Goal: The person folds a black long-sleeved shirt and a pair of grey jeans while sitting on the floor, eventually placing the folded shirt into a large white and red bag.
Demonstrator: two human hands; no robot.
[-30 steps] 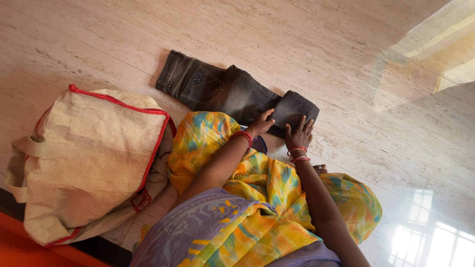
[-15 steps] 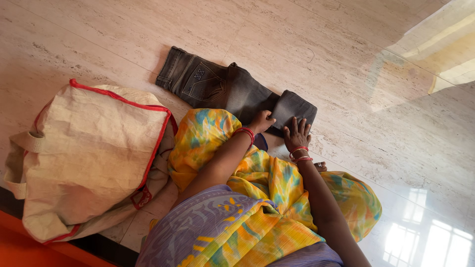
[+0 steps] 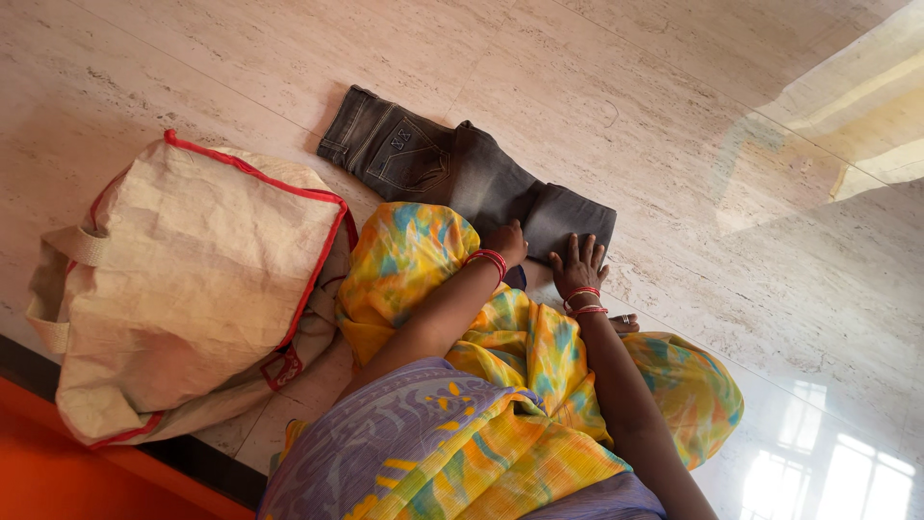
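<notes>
Dark grey jeans [image 3: 423,164] lie partly folded on the pale marble floor [image 3: 597,77], leg end doubled over into a thick fold [image 3: 573,217]. My left hand [image 3: 505,241], with red bangles at the wrist, is curled on the near edge of the jeans beside that fold. My right hand [image 3: 577,265], also in red bangles, rests flat with fingers spread on the near edge of the fold. My lap, in yellow, blue and orange patterned cloth [image 3: 510,347], sits just below both hands.
A large cream woven bag with red piping [image 3: 183,289] stands on the floor to the left, against my knee. A dark strip and orange surface [image 3: 58,472] run along the lower left. Sunlight glares on the floor at the right.
My left hand has gone from lying flat on the jeans to curled at their near edge. Both hands have drawn slightly back toward my lap.
</notes>
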